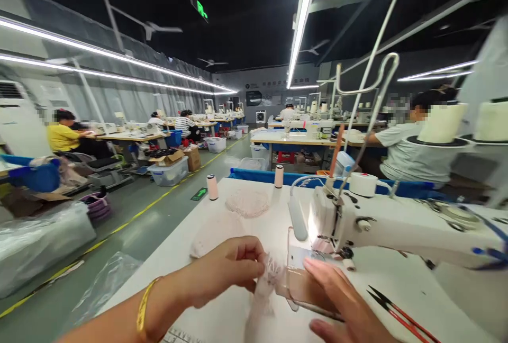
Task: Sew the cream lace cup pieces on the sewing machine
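Observation:
My left hand (234, 263) pinches a piece of pale pink lace fabric (266, 290) just left of the sewing machine (357, 221). The lace hangs down from the fingers toward the table's near edge. My right hand (337, 295) lies with fingers stretched out over the machine's metal bed plate (301, 279), close to the needle area. Its fingertips point at the presser foot, which is partly hidden in glare from the machine's lamp. Two more pale pink lace pieces, a nearer one (216, 232) and a farther one (248, 202), rest flat on the white table (170, 263).
Red-handled tweezers or snips (400, 314) lie right of my right hand. Two pink thread spools, one at the left corner (212, 187) and one at the back edge (279, 176), stand upright. A ruler (178, 335) shows at the front. Several people sit at other machines beyond.

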A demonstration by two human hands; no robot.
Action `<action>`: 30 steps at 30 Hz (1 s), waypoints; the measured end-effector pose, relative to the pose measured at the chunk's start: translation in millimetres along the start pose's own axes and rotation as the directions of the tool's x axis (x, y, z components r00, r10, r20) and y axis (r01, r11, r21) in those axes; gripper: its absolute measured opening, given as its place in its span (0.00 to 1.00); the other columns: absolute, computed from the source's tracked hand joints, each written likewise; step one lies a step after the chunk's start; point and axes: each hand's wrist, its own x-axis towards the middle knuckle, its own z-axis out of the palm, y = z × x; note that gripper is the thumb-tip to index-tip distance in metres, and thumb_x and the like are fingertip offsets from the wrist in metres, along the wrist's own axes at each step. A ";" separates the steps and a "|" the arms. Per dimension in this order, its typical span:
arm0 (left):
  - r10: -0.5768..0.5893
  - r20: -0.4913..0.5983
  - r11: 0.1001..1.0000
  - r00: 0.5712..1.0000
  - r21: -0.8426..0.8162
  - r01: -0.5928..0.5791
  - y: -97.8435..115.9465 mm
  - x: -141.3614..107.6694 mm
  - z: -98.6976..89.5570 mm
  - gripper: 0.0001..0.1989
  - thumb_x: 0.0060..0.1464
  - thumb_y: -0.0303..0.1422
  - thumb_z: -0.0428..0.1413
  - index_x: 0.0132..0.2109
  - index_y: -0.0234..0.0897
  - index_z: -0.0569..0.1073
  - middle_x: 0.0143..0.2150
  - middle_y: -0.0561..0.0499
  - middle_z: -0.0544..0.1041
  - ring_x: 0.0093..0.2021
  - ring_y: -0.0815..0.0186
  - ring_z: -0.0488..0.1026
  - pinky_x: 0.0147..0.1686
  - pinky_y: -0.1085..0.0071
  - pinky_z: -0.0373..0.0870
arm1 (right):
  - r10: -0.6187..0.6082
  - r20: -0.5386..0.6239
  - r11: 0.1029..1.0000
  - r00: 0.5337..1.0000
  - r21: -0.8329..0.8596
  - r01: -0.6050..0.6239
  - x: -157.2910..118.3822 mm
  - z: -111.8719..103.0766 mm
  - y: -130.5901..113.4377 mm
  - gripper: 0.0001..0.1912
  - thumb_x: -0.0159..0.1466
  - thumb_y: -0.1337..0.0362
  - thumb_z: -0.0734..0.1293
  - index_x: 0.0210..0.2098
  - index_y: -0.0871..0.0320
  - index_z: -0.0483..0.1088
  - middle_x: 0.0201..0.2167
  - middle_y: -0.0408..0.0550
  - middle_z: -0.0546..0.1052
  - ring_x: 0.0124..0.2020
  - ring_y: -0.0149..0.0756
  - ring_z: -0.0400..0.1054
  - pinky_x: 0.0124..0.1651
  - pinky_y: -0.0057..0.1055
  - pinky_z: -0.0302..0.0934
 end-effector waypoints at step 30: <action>0.121 0.217 0.948 0.969 0.263 -0.177 -48.7 102.8 56.7 0.14 0.55 0.43 0.62 0.30 0.39 0.71 0.29 0.56 0.67 0.34 0.64 0.63 0.35 0.69 0.58 | 0.534 0.302 0.588 0.790 0.540 -0.603 18.7 -23.6 -28.1 0.27 0.68 0.36 0.72 0.37 0.54 0.67 0.28 0.37 0.63 0.29 0.31 0.55 0.32 0.29 0.47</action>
